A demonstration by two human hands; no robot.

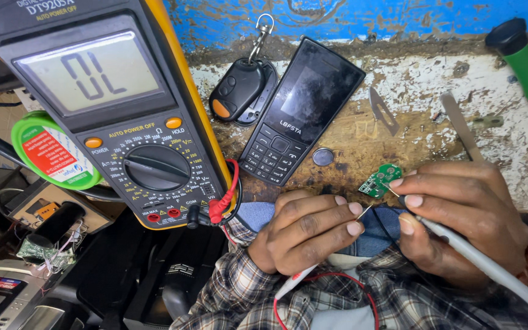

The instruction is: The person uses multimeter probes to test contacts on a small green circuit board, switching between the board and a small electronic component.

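Pinching probes, left hand (304, 232) and right hand (459, 220) grips touch green circuit board (379, 181).

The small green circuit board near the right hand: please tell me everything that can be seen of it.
The small green circuit board is a bare little board with tiny silver parts and a rounded upper end. It lies tilted near the worn bench's front edge. The right hand pinches its right side with the fingers. A thin metal probe tip from the left hand points at its lower edge; whether they touch is unclear.

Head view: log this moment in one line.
left hand: red probe | right hand: grey probe, green circuit board | meter: on
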